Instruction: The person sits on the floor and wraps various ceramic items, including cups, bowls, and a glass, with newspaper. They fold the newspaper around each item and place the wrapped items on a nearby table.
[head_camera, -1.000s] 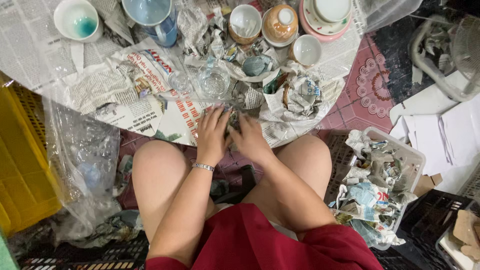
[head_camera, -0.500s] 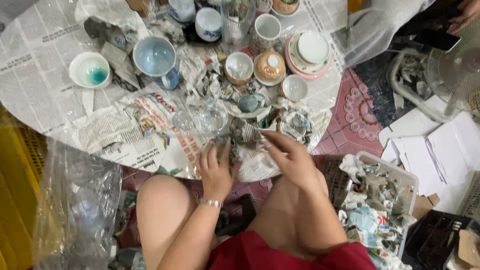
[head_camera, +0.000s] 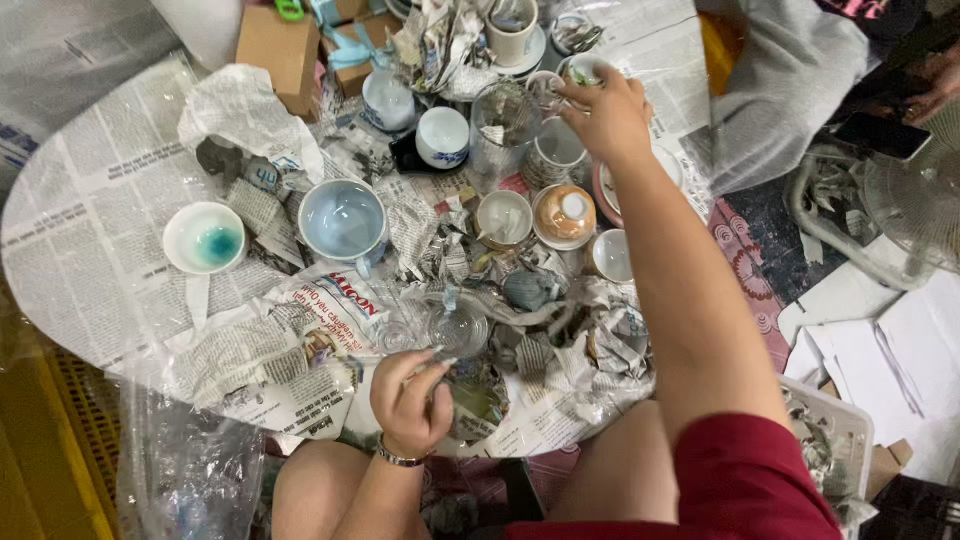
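Near edge, bottom: bare knees and red garment; bracelet (head_camera: 400, 459) on left wrist.

Left hand (head_camera: 410, 400): low at near rim of worktop (head_camera: 80, 250), fingers (head_camera: 425, 368) curled together and pinched on crumpled newspaper wad (head_camera: 470, 395) beside a clear glass dish (head_camera: 455, 328); exactly what lies inside the grip cannot be told.

Worktop: round, covered in newspaper sheets under clear plastic film.

Middle band, left to right: small white bowl with teal inside (head_camera: 205, 238), well apart from both hands; pale blue mug (head_camera: 343, 220); cream cup (head_camera: 503, 218); orange-brown lidded jar (head_camera: 564, 215) touching the cream cup's right side; white cup (head_camera: 610, 256) just beside right forearm. Loose crumpled newspaper (head_camera: 600, 340) heaped between these and left hand.

Far band: white and blue cup (head_camera: 442, 137); tall clear glass jar (head_camera: 500, 125) stuffed with paper; brown cardboard box (head_camera: 280, 45) at far left.

Right hand (head_camera: 605, 115): arm stretched across worktop, fingers (head_camera: 572, 88) closed on rim of small white cup (head_camera: 583, 68) near far edge, just right of glass jar.

Off worktop, right: white plastic basket (head_camera: 840, 440) of paper scraps on floor; loose white papers (head_camera: 880, 340); electric fan (head_camera: 915, 205).
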